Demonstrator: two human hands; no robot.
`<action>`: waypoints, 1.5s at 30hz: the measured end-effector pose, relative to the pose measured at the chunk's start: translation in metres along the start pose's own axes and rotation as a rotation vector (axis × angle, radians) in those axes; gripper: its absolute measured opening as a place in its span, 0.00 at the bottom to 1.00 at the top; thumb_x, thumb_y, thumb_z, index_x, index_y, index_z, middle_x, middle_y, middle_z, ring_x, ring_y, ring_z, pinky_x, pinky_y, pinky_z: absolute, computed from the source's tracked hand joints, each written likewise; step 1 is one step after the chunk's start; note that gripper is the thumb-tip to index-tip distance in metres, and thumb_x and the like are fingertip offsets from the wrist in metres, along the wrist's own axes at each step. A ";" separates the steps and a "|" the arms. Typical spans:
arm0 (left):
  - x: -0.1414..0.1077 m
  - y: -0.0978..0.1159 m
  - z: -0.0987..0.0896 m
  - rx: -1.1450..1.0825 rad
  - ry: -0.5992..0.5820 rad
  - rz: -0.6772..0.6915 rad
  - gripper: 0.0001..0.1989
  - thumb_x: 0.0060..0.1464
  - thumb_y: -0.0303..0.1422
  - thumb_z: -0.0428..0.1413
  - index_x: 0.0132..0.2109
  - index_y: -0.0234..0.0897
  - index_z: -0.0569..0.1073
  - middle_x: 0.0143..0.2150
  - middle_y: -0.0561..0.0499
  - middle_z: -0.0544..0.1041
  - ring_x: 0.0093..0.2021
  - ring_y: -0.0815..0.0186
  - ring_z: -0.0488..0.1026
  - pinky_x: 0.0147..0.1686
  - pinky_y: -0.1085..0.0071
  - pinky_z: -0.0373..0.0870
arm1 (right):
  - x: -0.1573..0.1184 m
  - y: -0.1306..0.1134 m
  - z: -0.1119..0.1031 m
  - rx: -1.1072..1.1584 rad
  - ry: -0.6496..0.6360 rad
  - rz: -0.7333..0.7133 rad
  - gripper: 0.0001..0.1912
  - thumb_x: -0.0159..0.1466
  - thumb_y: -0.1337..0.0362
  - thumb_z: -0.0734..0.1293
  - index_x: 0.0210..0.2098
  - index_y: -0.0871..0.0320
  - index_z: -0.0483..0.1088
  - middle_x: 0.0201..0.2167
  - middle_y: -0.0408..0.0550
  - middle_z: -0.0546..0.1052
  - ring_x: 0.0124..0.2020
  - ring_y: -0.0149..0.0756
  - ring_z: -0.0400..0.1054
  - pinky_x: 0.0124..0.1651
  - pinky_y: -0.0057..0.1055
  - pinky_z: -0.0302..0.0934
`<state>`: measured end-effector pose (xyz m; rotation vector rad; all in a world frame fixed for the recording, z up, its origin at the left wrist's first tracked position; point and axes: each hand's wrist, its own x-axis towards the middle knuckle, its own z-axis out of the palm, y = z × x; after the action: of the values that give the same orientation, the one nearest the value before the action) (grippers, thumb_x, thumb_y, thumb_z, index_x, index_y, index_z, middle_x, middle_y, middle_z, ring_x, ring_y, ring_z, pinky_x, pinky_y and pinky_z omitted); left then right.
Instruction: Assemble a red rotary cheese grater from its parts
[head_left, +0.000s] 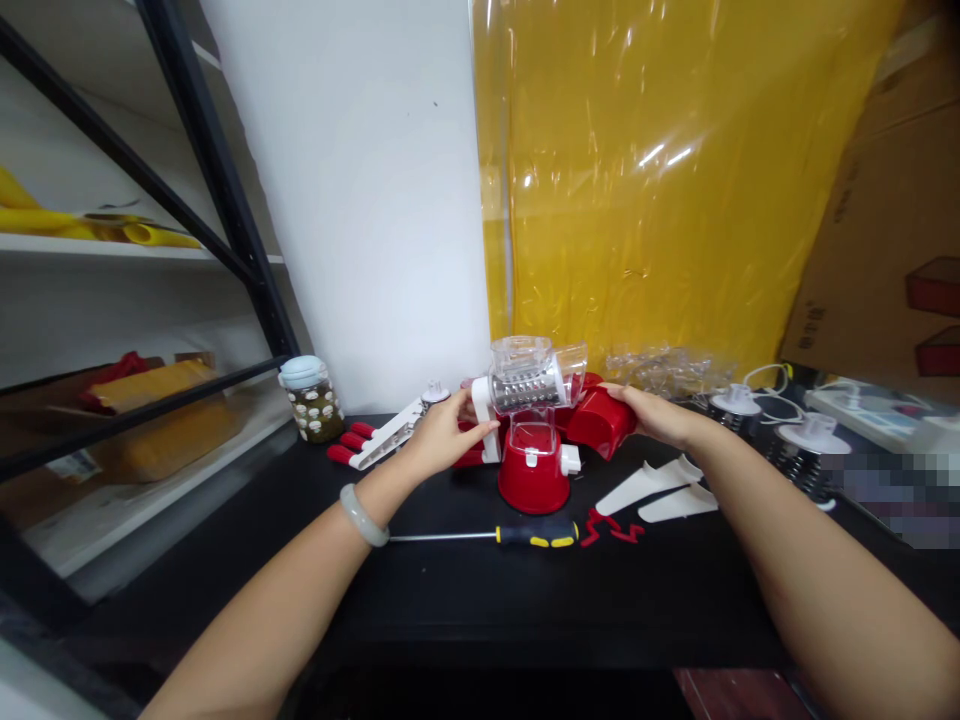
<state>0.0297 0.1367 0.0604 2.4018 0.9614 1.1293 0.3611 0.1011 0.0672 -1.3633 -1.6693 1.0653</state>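
A rotary grater point(534, 480) with a red base, clear housing and metal drum stands upright on the black table. My left hand point(444, 432) is closed on the white crank point(489, 402) at its left side; some of the fingers are hidden behind it. To the right of the grater, my right hand point(651, 412) grips a red plastic base point(602, 420) lying tilted, with the thumb and fingers on its right end. In front of the grater lies a long screwdriver point(536, 535) with a black and yellow handle.
White crank arms point(664, 485) and small red pieces point(613, 527) lie at right. Grater drums point(806, 455) stand beyond my right forearm. Red-handled white cranks point(382, 435) and a lidded jar point(311, 400) are at left. Clear plastic parts point(667, 368) sit by the yellow curtain.
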 end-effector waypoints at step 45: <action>-0.001 0.006 -0.001 0.034 -0.015 -0.022 0.27 0.56 0.43 0.59 0.58 0.33 0.68 0.49 0.40 0.79 0.46 0.56 0.78 0.45 0.60 0.75 | 0.009 0.008 -0.005 -0.084 0.022 -0.142 0.27 0.67 0.42 0.53 0.49 0.52 0.73 0.46 0.49 0.81 0.46 0.45 0.75 0.51 0.40 0.67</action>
<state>0.0307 0.1318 0.0639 2.4165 1.0075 1.0944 0.3675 0.1115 0.0626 -1.2835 -1.7834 0.9050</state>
